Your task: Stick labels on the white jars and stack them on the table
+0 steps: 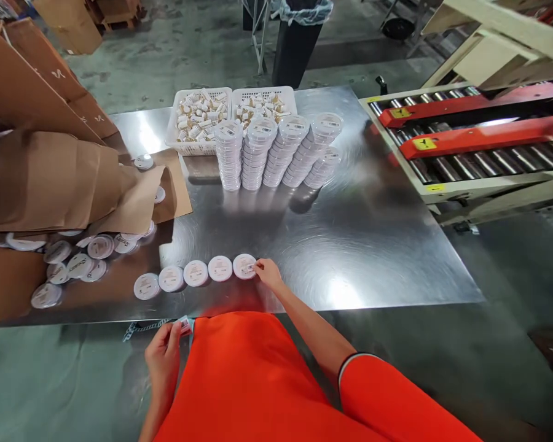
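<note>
Several round white containers stand in a row along the near edge of the steel table (304, 264). My right hand (268, 273) reaches to the rightmost round container (243, 265), its fingers pinching a small white label (251, 267) against the top. Below the table edge, my left hand (163, 353) is closed on a strip of labels (185, 325), part of which trails away to the left. More round containers (80, 266) lie loosely at the left, some tilted or overlapping.
Stacks of round containers (253, 153) rise at the table's back, before two white baskets (198, 148) of small bottles. An open cardboard box (50, 178) spills over the left side. A roller conveyor (483, 162) with red rails stands right; a black bin (297, 52) is behind.
</note>
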`<action>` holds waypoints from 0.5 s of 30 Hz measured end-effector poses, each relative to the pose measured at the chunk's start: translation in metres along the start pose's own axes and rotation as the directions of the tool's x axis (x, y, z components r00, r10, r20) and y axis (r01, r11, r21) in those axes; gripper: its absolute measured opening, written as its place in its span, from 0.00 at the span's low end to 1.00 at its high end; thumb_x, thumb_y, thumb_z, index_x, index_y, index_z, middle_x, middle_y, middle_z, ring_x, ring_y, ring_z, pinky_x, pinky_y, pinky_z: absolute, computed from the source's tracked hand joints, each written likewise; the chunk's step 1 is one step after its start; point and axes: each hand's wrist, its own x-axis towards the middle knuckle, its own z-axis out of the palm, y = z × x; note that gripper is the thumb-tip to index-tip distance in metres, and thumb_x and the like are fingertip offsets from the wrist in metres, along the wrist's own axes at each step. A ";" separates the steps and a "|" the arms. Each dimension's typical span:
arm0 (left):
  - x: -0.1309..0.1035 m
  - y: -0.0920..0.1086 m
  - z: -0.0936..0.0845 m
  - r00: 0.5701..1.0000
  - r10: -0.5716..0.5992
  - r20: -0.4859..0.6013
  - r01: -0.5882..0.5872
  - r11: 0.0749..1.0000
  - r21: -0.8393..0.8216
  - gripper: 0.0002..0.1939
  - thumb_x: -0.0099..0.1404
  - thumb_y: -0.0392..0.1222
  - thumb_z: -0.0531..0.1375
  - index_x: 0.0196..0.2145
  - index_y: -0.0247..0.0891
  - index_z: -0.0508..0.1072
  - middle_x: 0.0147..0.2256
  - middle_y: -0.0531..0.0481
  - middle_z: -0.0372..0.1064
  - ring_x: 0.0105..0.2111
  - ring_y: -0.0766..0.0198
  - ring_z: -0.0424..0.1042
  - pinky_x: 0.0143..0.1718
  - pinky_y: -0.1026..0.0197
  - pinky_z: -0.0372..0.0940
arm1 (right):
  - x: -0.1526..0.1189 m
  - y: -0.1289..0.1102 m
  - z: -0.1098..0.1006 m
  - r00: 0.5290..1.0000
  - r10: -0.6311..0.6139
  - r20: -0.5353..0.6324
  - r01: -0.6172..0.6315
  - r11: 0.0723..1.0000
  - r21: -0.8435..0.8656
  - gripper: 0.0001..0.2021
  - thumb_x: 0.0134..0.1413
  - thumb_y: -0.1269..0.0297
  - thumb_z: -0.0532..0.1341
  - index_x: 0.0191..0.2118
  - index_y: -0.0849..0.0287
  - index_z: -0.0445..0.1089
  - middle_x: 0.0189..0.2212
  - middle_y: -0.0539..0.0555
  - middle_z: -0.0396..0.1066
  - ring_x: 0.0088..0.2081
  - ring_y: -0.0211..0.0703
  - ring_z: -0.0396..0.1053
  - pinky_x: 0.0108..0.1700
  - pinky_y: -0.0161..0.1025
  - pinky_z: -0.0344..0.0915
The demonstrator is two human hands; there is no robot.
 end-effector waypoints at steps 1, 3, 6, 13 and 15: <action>0.000 -0.001 0.000 1.000 -0.002 -0.001 0.002 1.000 -0.003 0.23 0.58 0.63 0.58 0.24 0.39 0.77 0.26 0.48 0.78 0.30 0.58 0.74 0.31 0.63 0.67 | 0.000 -0.001 0.000 1.000 0.001 -0.003 -0.001 1.000 -0.010 0.08 0.56 0.66 0.59 0.31 0.59 0.76 0.30 0.53 0.74 0.33 0.40 0.70 0.36 0.33 0.61; 0.001 -0.004 0.000 1.000 0.006 -0.001 -0.006 1.000 0.004 0.23 0.59 0.63 0.58 0.24 0.39 0.77 0.26 0.48 0.78 0.30 0.58 0.74 0.31 0.63 0.67 | 0.000 -0.003 -0.001 1.000 0.008 -0.007 -0.009 0.999 -0.040 0.08 0.56 0.66 0.60 0.31 0.60 0.76 0.33 0.54 0.74 0.35 0.41 0.71 0.37 0.34 0.62; 0.002 -0.007 0.000 1.000 0.019 0.000 -0.019 0.999 0.036 0.24 0.60 0.63 0.57 0.25 0.39 0.76 0.27 0.49 0.77 0.30 0.59 0.74 0.30 0.63 0.66 | 0.001 -0.005 -0.002 1.000 0.012 0.001 -0.012 0.996 -0.083 0.08 0.57 0.67 0.59 0.32 0.60 0.76 0.35 0.54 0.74 0.37 0.41 0.70 0.39 0.34 0.62; 0.002 -0.008 0.000 0.999 0.029 0.018 -0.030 0.998 0.055 0.24 0.61 0.63 0.57 0.25 0.39 0.76 0.26 0.49 0.76 0.30 0.59 0.73 0.29 0.63 0.64 | 0.004 -0.005 -0.005 1.000 -0.020 0.016 0.022 0.992 -0.122 0.07 0.56 0.68 0.60 0.31 0.59 0.76 0.31 0.52 0.73 0.33 0.37 0.68 0.34 0.31 0.60; 0.002 -0.009 0.001 0.999 0.025 0.022 -0.026 0.998 0.055 0.24 0.61 0.63 0.57 0.25 0.39 0.75 0.26 0.49 0.76 0.30 0.59 0.74 0.29 0.63 0.65 | 0.004 -0.006 -0.005 0.999 -0.043 0.010 0.044 0.991 -0.129 0.07 0.56 0.69 0.60 0.30 0.59 0.75 0.30 0.51 0.72 0.30 0.36 0.67 0.32 0.31 0.59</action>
